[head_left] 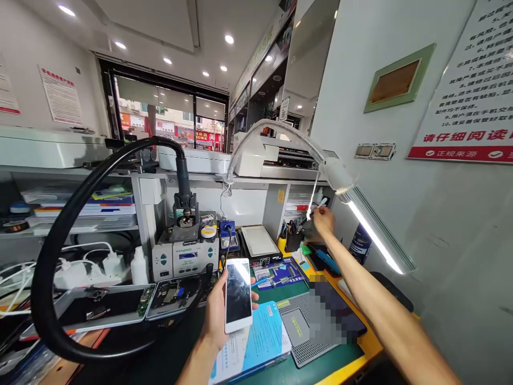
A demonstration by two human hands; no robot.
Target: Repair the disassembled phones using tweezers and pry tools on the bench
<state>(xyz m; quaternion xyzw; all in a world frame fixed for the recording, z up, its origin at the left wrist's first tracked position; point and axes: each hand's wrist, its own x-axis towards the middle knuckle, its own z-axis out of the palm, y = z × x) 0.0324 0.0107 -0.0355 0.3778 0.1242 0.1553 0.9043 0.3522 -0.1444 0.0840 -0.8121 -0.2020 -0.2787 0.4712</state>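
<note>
My left hand (216,307) is closed around a white smartphone (239,291), held upright with its dark, smudged screen toward me. The phone is above a blue-and-white box (264,334) on the green mat. My right hand (323,221) reaches far forward to the right-hand shelf, fingers drawn together. Beside those fingers are a thin white cord (313,193) hanging under the lamp and a small white-ended item (322,202); I cannot make out what the fingertips hold. A black pen holder (294,238) with tools stands just left of that hand.
A lit lamp (372,230) on a bendable neck hangs over my right forearm. At left, a thick black hose (44,256) arches to a grey soldering station (185,256). A perforated grey plate (306,331) lies on the mat, and a dark spray can (360,243) stands by the wall.
</note>
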